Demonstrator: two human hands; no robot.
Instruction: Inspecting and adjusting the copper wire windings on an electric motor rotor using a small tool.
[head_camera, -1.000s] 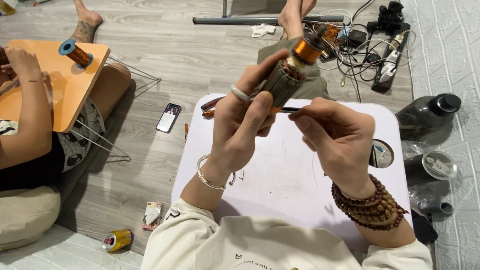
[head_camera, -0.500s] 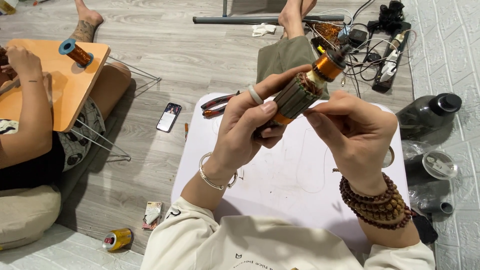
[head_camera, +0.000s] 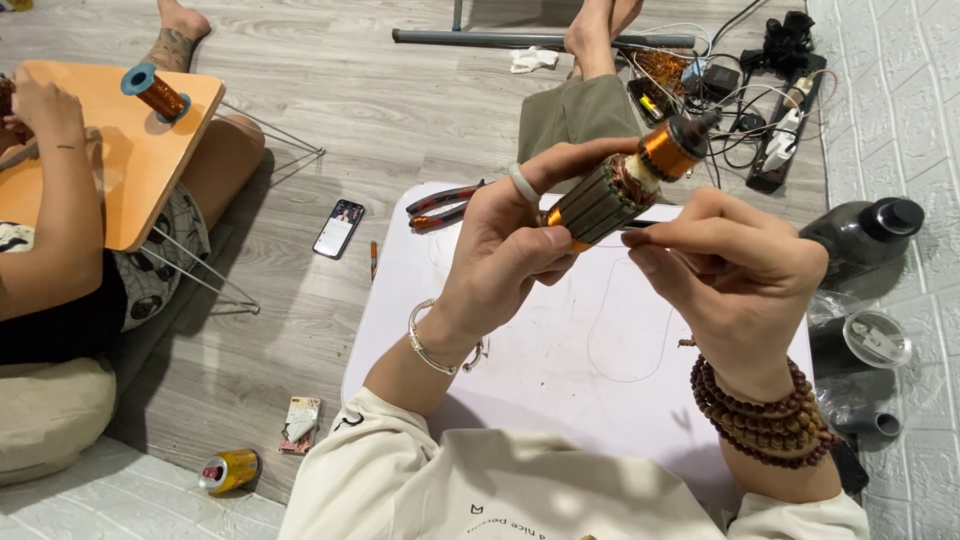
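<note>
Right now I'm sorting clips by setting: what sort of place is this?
Probably a home floor workshop for motor rewinding, not a factory. The left hand holds a motor armature over a low white table, a wire spool stands on another person's orange table, and cables lie on the floor.

Glossy copper-wound metal armature (head_camera: 620, 190), matt white board (head_camera: 560, 350), wooden beads (head_camera: 760, 415).

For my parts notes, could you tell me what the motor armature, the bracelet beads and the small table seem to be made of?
Armature: dull grey slotted metal core, shiny copper end and windings.
Beads: matte brown round grain, probably wood.
Table: smooth white top, faintly marked, likely laminate or plastic; unsure.
Left hand holds the armature; right hand pinches a thin dark tool.
</note>
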